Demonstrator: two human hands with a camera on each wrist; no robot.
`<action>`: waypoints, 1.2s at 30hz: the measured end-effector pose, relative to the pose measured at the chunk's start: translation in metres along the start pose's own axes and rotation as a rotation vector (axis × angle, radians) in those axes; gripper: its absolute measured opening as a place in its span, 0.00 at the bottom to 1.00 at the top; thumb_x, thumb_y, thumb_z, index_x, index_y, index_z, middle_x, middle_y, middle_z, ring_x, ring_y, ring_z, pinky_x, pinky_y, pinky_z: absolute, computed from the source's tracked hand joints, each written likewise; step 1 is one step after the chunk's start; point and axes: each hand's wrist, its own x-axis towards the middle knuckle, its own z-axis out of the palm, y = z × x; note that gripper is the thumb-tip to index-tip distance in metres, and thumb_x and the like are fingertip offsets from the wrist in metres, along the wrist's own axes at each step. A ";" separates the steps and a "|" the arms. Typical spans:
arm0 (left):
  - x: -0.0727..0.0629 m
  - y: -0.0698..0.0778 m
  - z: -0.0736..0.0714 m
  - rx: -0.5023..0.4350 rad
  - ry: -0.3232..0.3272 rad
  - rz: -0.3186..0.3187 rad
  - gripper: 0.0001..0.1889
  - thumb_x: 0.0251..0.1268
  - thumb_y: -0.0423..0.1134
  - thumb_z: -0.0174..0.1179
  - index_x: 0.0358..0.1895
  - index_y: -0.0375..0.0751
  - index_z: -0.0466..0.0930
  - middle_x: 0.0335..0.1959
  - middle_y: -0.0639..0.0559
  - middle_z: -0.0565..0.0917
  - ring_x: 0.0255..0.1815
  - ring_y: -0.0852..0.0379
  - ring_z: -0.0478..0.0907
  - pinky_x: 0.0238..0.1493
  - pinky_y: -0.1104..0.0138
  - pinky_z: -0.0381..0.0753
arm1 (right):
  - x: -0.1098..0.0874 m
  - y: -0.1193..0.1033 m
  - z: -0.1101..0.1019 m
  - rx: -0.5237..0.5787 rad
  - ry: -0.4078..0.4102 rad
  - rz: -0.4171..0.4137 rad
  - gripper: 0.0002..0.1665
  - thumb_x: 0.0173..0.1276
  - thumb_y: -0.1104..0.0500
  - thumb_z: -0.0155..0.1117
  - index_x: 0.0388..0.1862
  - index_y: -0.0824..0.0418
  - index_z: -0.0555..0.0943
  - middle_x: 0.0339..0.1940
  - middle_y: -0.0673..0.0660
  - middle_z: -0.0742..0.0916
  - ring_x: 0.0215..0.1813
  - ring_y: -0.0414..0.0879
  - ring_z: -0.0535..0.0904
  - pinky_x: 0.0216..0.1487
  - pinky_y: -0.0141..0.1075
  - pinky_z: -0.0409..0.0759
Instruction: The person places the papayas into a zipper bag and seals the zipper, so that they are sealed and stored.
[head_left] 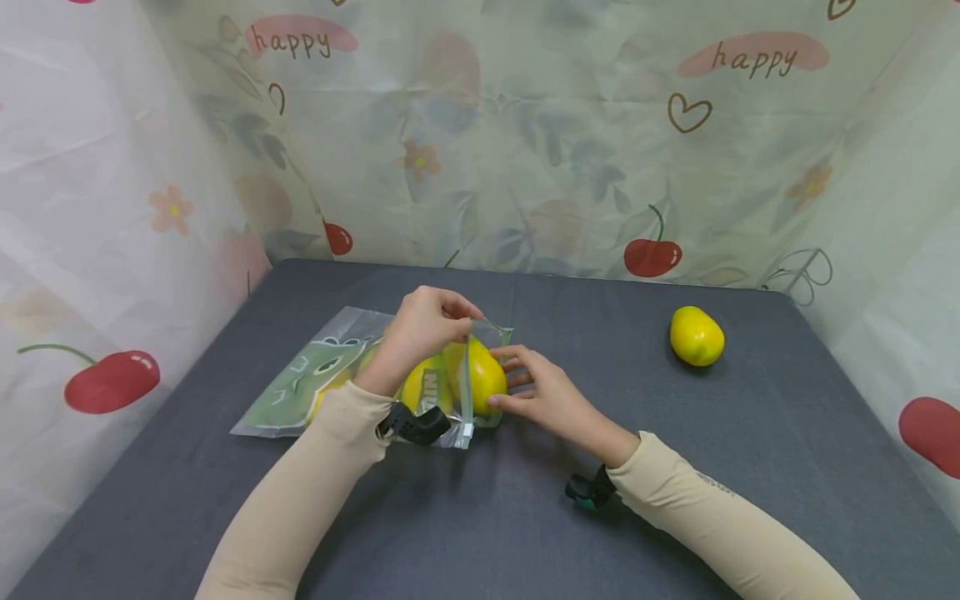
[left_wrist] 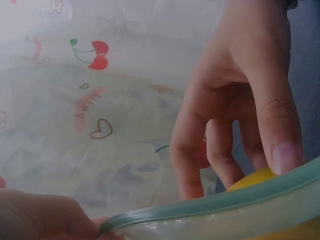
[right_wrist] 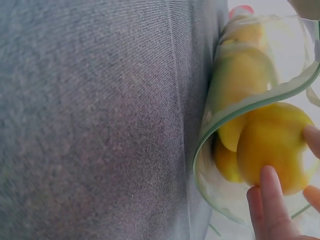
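With our left hand we pinch the bag, likely keeping it open; our right hand, fingers half-spread, grips a yellow fruit.

Yellow fruits number at least four: one alone at the far right, one in the bag's mouth, and at least two more deeper inside, their exact count obscured. There is one zip bag at left, one grey table, two hands, two beige sleeves and two black wrist devices.
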 end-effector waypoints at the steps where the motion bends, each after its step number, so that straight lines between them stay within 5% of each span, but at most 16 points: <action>1: 0.000 0.000 0.000 -0.001 0.001 0.001 0.07 0.61 0.36 0.60 0.38 0.48 0.88 0.35 0.52 0.86 0.32 0.56 0.84 0.33 0.65 0.80 | 0.000 0.000 0.000 -0.004 0.001 -0.004 0.37 0.60 0.53 0.71 0.68 0.50 0.68 0.56 0.57 0.78 0.51 0.50 0.82 0.48 0.37 0.83; 15: -0.001 0.002 -0.003 -0.018 -0.008 -0.011 0.10 0.61 0.34 0.57 0.40 0.47 0.87 0.40 0.48 0.86 0.35 0.55 0.86 0.36 0.64 0.82 | 0.003 0.002 0.001 -0.047 -0.003 0.041 0.33 0.61 0.57 0.70 0.65 0.55 0.71 0.53 0.58 0.79 0.46 0.47 0.83 0.45 0.35 0.84; 36: 0.001 0.004 -0.002 -0.002 -0.002 0.018 0.09 0.61 0.35 0.59 0.40 0.42 0.88 0.34 0.50 0.87 0.34 0.49 0.86 0.32 0.65 0.81 | 0.011 0.007 0.008 -0.073 -0.054 0.027 0.24 0.61 0.59 0.70 0.57 0.57 0.78 0.52 0.55 0.84 0.45 0.45 0.84 0.43 0.36 0.84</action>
